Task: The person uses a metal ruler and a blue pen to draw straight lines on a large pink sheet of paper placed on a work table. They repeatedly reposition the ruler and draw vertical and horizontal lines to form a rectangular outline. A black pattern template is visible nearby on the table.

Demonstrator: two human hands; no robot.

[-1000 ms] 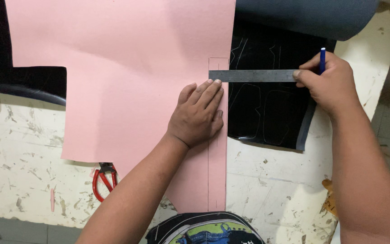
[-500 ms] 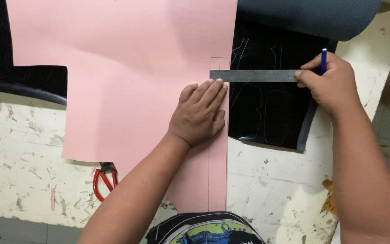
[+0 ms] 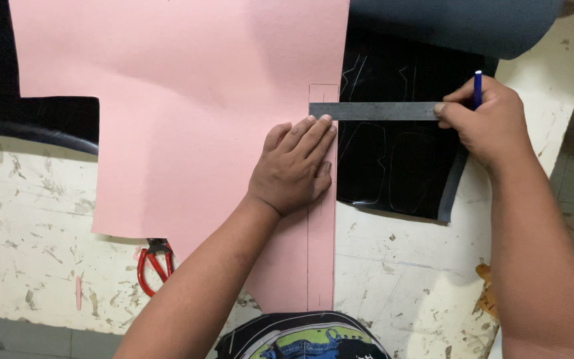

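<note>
The person's left hand (image 3: 293,166) lies flat, palm down and fingers stretched together, on a large pink sheet (image 3: 181,113) spread over a worn white table (image 3: 28,252). It grips nothing; it only presses the sheet down, with the fingertips touching the lower edge of a grey metal ruler (image 3: 375,111).

The ruler lies level, from the sheet's right margin out toward 3 o'clock across a black piece of material (image 3: 400,166) marked with pale outlines. Thin pencil lines run down the pink sheet's right margin, parallel to its edge.

The right hand (image 3: 486,123) is at the ruler's right end, curled closed around a blue pen (image 3: 478,83) that stands up between its fingers. Its thumb tip rests on the ruler's end. Whether the pen's tip touches anything cannot be told, since the hand hides it.

At 7 o'clock from the left hand, red-handled scissors (image 3: 153,262) poke out from under the sheet's lower edge. A dark grey roll (image 3: 453,23) lies at 12 o'clock from the ruler.
</note>
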